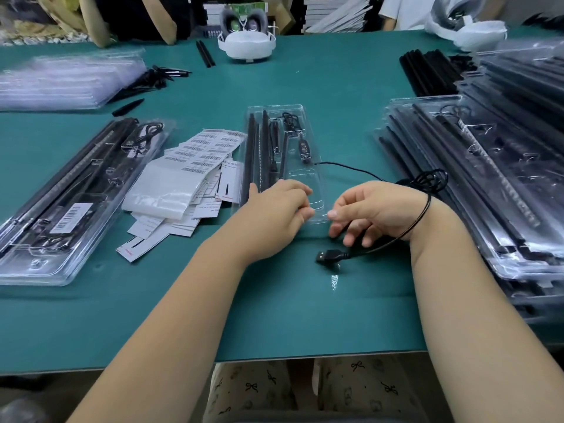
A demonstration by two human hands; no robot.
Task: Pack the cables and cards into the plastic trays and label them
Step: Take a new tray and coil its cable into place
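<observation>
A clear plastic tray [305, 117] lies lengthwise at the table's middle, holding black rods [262, 148] and a small inline controller [304, 149]. My left hand [274, 209] rests over its near end, thumb at the left edge and fingers curled at the rim. A black cable [351, 168] leaves the controller, bunches in a coil [427, 180] behind my right wrist, loops over that wrist and ends in a USB plug [328, 257] on the mat. My right hand [375, 212] hovers just right of the tray corner, fingers curled loosely around the cable.
Cards and barcode labels [195, 166] lie piled left of the tray. A packed, labelled tray [76, 193] sits further left, with empty trays [61, 77] stacked behind it. Filled trays [488, 178] are stacked at right, loose black rods [427, 71] behind them, and a white headset [245, 44] sits at the back.
</observation>
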